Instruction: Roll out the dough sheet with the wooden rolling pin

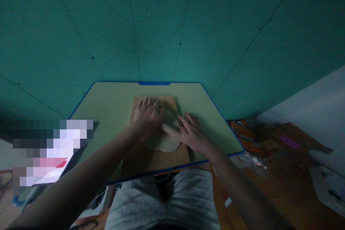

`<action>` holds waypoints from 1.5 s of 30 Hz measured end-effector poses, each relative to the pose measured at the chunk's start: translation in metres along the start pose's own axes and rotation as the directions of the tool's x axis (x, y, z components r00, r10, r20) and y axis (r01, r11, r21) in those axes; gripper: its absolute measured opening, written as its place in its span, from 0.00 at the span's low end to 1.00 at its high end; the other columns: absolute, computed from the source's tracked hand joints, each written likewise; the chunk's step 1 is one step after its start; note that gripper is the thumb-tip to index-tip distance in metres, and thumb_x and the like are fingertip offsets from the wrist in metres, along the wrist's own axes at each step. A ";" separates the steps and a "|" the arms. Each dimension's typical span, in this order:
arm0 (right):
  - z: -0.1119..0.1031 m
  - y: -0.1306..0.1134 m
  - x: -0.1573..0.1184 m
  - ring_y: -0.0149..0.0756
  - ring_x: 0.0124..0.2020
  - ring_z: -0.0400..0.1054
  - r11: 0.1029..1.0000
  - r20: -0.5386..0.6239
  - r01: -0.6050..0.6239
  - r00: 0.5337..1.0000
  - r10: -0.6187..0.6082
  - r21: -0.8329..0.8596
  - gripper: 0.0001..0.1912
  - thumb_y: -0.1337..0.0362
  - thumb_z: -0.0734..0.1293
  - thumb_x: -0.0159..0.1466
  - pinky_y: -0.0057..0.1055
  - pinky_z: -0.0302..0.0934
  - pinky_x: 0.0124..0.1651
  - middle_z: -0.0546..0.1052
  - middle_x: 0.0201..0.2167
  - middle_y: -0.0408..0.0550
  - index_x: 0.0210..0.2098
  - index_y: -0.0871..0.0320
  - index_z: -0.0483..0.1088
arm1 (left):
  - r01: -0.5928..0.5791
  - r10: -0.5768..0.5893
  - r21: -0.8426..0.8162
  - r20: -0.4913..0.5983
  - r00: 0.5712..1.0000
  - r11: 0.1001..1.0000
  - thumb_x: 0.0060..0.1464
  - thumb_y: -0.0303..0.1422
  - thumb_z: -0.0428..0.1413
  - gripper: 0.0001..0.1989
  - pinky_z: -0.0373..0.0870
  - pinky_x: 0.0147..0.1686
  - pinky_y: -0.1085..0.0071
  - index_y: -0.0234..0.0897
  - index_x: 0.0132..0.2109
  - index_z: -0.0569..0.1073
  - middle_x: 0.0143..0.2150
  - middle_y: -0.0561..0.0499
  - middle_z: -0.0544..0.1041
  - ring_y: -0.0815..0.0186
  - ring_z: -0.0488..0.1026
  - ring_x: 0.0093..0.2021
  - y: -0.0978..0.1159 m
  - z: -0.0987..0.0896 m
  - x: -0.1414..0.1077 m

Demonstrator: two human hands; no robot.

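Note:
A flat, roundish sheet of pale dough (161,143) lies on a wooden board (164,159). My left hand (149,113) presses palm-down over the dough's upper left part, its fingers stretched toward the board's far edge. At the dough's right edge is my right hand (192,133), its fingers spread out over the board's side and the table. A pale, smooth rod, like a rolling pin (172,132), slants across the dough between the hands. Its ends are hidden, and the dim light makes it hard to tell from a thumb.
The board rests on a small pale table (113,102) with a blue rim, set against a green wall (167,25). A blurred-out flat object (64,147) sits at the table's left. Cardboard (291,140) and plastic wrapping lie on the floor at right. My legs are under the near edge.

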State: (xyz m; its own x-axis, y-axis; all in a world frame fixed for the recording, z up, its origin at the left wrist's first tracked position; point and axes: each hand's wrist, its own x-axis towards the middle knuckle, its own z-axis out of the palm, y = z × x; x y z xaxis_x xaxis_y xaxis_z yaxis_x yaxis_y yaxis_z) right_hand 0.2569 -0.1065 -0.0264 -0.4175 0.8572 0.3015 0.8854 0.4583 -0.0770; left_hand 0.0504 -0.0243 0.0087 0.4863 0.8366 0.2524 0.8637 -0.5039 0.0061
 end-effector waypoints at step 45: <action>0.002 -0.011 0.048 0.43 0.49 0.71 0.906 -0.280 -0.122 0.927 0.250 0.405 0.13 0.63 0.56 0.70 0.41 0.66 0.55 0.77 0.44 0.56 0.44 0.57 0.71 | -0.043 0.052 -0.061 0.172 0.984 0.997 0.67 0.30 0.39 0.22 0.62 0.65 0.47 0.30 0.55 0.74 0.57 0.35 0.77 0.51 0.63 0.68 -0.105 0.002 -0.059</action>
State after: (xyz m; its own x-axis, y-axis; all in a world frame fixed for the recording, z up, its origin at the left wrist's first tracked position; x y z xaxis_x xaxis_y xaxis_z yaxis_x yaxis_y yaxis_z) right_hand 0.2264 -0.0704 -0.0127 -0.1083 0.8436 0.5260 0.7706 0.4055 -0.4917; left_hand -0.0689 -0.0207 -0.0086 0.5465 0.8335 0.0819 0.8326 -0.5512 0.0545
